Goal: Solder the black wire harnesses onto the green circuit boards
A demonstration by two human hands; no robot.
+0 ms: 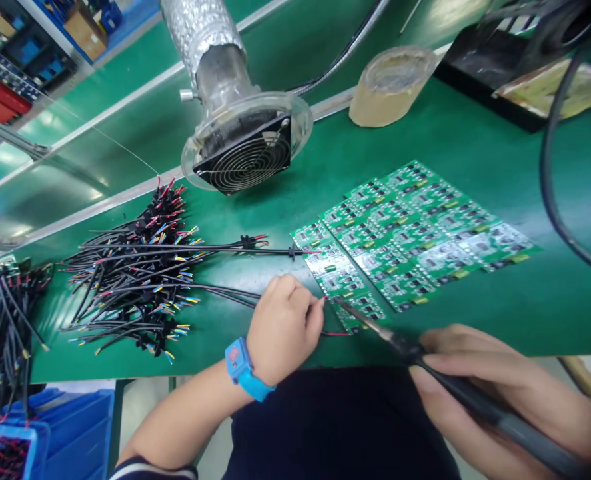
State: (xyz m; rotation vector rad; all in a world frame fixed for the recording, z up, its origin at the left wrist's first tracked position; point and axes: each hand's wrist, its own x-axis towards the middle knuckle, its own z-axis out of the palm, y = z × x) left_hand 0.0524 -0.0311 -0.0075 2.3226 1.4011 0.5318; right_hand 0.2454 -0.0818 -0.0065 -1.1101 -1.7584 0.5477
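Note:
My left hand, a blue band around its wrist, is closed in a pinch on a black cable with a red wire end. That end touches the left strip of green circuit boards. A soldering iron lies in the grip of my right hand, its tip meeting the board beside the red wire. Another black cable stretches to the strip's upper part, its red end on the board edge. A larger panel of circuit boards lies just right of the strip.
A heap of black cables covers the bench's left side, with another bundle beyond. A fume extractor overhangs the back. Behind the boards are a tape roll and a black tray. Blue bins stand below left.

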